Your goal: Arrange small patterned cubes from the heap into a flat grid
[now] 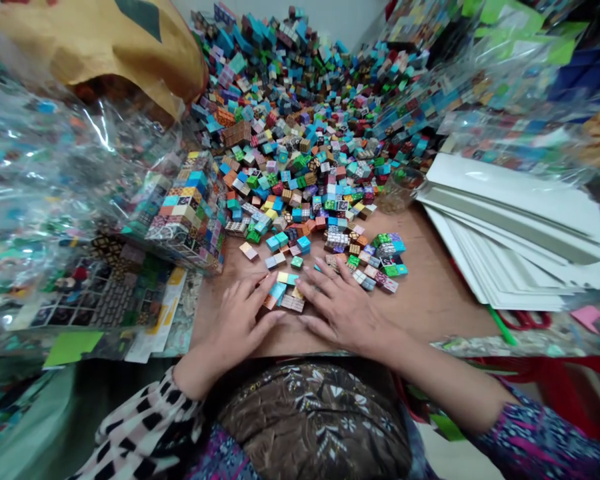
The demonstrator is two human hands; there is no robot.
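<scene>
A small flat group of printed cube blocks (283,291) lies on the brown board between my two hands. My left hand (240,313) rests at its left side, fingers stretched out, with the index fingertip and thumb touching or very close to the blocks. From the right, my right hand (343,303) lies low with spread fingers, its fingertips against the group's right edge. Several loose blocks sit just beyond the fingertips, among them a green block (297,263). A cluster of joined or closely packed blocks (391,247) lies past my right hand.
A large heap of coloured blocks (300,133) fills the back. At left stand a wrapped block stack (187,207) and clear plastic bags (80,173) beneath a golden bag (115,47). White card sheets (510,233) and a clear round container (401,189) are at right.
</scene>
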